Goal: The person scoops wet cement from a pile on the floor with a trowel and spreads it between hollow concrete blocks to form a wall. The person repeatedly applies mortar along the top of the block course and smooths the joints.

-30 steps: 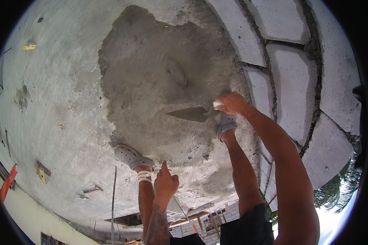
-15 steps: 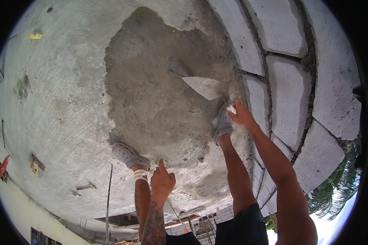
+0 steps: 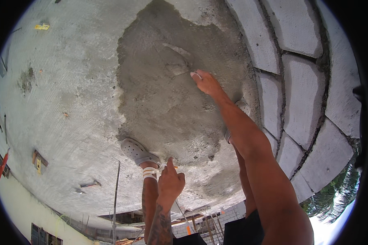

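Observation:
My right hand (image 3: pixel 209 83) is closed round the pale handle of a pointing trowel (image 3: pixel 180 61). The blade lies on a dark patch of wet mortar (image 3: pixel 151 94), its surface blurred and partly the same grey as the mortar. Low in the middle, my left hand (image 3: pixel 170 182) hangs near my left shoe, index finger stretched out and the other fingers curled. A small orange bit shows beside that finger; its kind is too small to tell. My feet wear grey clogs (image 3: pixel 135 151) at the patch's near edge; the right one is partly hidden behind my right arm.
A wall of grey blocks (image 3: pixel 300 94) curves along the right. On the rough concrete floor at left lie a yellow object (image 3: pixel 42 27), a wooden float (image 3: pixel 39 161) and a hammer (image 3: pixel 90 184). A thin rod (image 3: pixel 116 192) stands near the bottom.
My right hand has swung the trowel up and left, from beside my right shoe to farther over the wet patch. My left hand keeps nearly the same pose; the view has shifted slightly.

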The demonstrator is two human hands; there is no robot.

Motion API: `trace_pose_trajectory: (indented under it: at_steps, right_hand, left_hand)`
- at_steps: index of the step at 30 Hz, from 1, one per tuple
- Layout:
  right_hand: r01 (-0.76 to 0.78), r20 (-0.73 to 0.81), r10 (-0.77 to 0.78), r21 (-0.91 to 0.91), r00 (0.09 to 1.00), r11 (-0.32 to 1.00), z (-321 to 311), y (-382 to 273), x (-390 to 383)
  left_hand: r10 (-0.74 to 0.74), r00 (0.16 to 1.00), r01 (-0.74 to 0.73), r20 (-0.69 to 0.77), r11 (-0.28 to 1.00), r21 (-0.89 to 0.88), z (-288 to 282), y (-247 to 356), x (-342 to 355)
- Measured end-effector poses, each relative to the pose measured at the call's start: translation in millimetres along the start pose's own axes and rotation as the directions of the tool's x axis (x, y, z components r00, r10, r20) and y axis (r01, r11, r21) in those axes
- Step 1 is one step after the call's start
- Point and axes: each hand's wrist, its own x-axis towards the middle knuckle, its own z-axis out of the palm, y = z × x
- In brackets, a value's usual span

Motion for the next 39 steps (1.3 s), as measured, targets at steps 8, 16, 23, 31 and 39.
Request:
trace_pose_trajectory:
  at_steps: [8,16,23,31,39]
  right_hand:
    - [-0.05,0.423,-0.104,0.338,0.9,0.94,-11,-136,-114]
    - [-0.199,0.262,0.027,0.655,0.965,0.729,-184,-172,-375]
    - [-0.038,-0.412,0.242,0.444,0.878,0.895,-394,-117,-497]
    - [0.065,-0.869,0.14,0.193,0.475,0.979,-436,-85,-424]
    - [0.179,-0.839,0.232,0.359,0.493,0.916,-451,-83,-452]
  left_hand:
    - [-0.082,0.994,0.078,-0.066,0.995,-0.06,-33,-18,-33]
    - [0.14,0.982,-0.144,-0.128,0.989,-0.022,-161,4,-149]
    - [-0.088,0.959,0.105,-0.269,0.993,0.046,-264,-44,-202]
    - [-0.103,0.911,0.127,-0.399,0.991,0.035,-272,31,-229]
    - [-0.307,0.898,0.227,-0.314,0.936,-0.268,-293,81,-263]
